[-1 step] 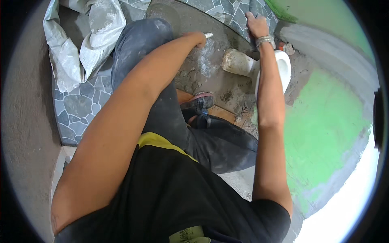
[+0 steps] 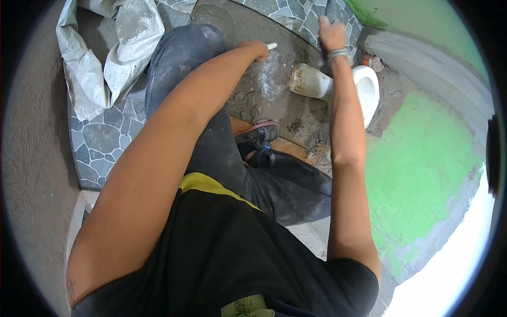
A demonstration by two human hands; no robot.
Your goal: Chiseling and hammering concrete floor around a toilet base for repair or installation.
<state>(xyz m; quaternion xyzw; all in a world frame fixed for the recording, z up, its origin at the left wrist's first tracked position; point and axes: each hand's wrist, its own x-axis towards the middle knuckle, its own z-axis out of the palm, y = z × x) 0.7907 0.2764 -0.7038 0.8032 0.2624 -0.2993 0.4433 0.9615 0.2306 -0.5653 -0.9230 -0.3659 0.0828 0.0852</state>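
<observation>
My left hand [image 2: 257,49] is closed around a short white stick-like piece [image 2: 272,46] just above the wet grey floor. White powder [image 2: 269,79] lies scattered on the floor beside it. My right hand [image 2: 332,36], slightly blurred, grips a long dark handle [image 2: 331,9] that extends above and below the fist; what kind of tool it is, I cannot make out. Below that hand, partly behind my right forearm, a white ceramic toilet [image 2: 369,90] lies with its dirt-stained narrow end [image 2: 306,80] pointing left.
An open white woven sack [image 2: 84,68] stands at the upper left on stone-patterned tiles [image 2: 103,137]. An orange pipe end [image 2: 364,59] shows near the toilet. Green-painted cement [image 2: 422,174] lies to the right. My sandalled foot [image 2: 259,134] rests near a wooden board [image 2: 290,148].
My right hand and forearm have shifted slightly left with the dark handle, uncovering more of the toilet's rim. My left hand stays in place.
</observation>
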